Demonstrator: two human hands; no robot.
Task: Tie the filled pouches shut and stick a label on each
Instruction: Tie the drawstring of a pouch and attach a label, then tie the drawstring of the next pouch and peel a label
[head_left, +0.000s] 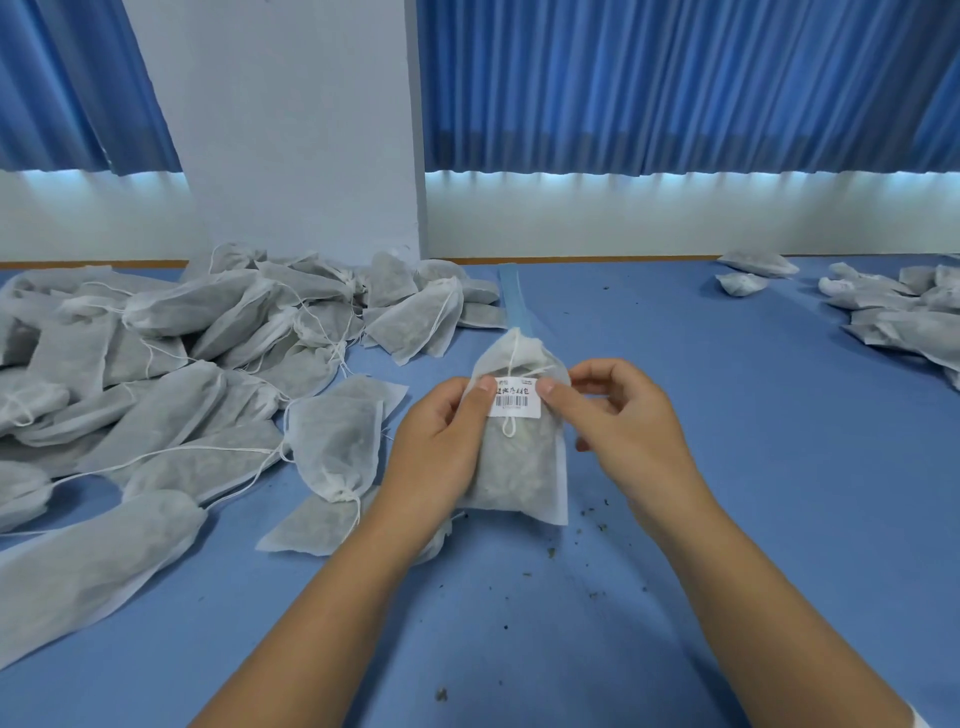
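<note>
Two bare hands close on a single filled drawstring pouch (511, 467) at the middle of a blue table (727, 467). The left hand (441, 431) wraps its fingers round the pouch's left side, with the thumb laid on the upper left corner of a white barcode label (515, 402). The right hand (623, 421) pinches the upper right edge, its thumb pressed to the label's other top corner and the remaining fingers curled just beside the fabric. The label sits flat on the pouch's front, just below the gathered neck. A white cord (511, 364) shows above the label and again as a small loop below it. The neck points away from the person — whether the bottom seam touches the table cannot be told.

Just left of the left wrist lies a tied pouch (337, 447), filled and cinched at its neck. Beyond it a heap of pouches (182, 353), grey and trailing loose cords, spreads to the table's left edge. A pale blue strip (514, 296) lies beyond the held pouch, running toward the far edge. Dark crumbs (592, 514) dot the table near the right forearm. A smaller group of pouches (893, 317) lies well apart at the far right. Behind the table — a white pillar (280, 130) between blue curtains (675, 78).
</note>
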